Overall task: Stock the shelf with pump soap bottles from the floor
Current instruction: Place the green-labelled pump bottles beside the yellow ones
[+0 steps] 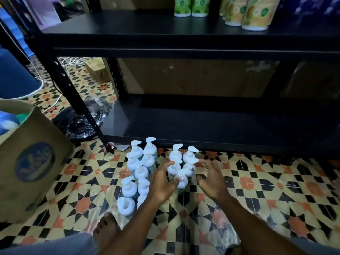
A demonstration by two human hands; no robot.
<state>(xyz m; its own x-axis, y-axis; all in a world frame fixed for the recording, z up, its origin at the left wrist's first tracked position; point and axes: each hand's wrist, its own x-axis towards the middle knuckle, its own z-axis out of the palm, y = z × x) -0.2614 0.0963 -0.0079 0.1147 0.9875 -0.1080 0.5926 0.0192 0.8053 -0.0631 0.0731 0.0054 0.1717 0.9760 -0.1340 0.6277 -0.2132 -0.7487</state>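
At the far left a cardboard box (35, 162) with a round blue mark stands on the patterned tile floor (276, 190), and a crumpled black plastic bundle (82, 122) lies behind it, by the black shelf post (73, 94). A bare foot (104, 229) rests on the tiles near the bottom edge.

The pump soap bottles stand upright on the floor just in front of the bottom shelf (220, 126), in two groups with a narrow gap between. The left group (136, 173) runs back toward the foot, and the smaller right group (182, 162) sits nearer the shelf edge.

The left hand (161, 183) reaches into the gap with its fingers spread and half bent, gripping nothing. Its fingertips are at the nearest bottle (181, 181) of the right group, but blur hides whether they touch it. The right hand (211, 179) hovers just right of that group, fingers splayed and loose, also holding nothing. The right group lies between the two hands.

Green and yellow containers (246, 13) line the upper shelf (165, 34) toward the right.
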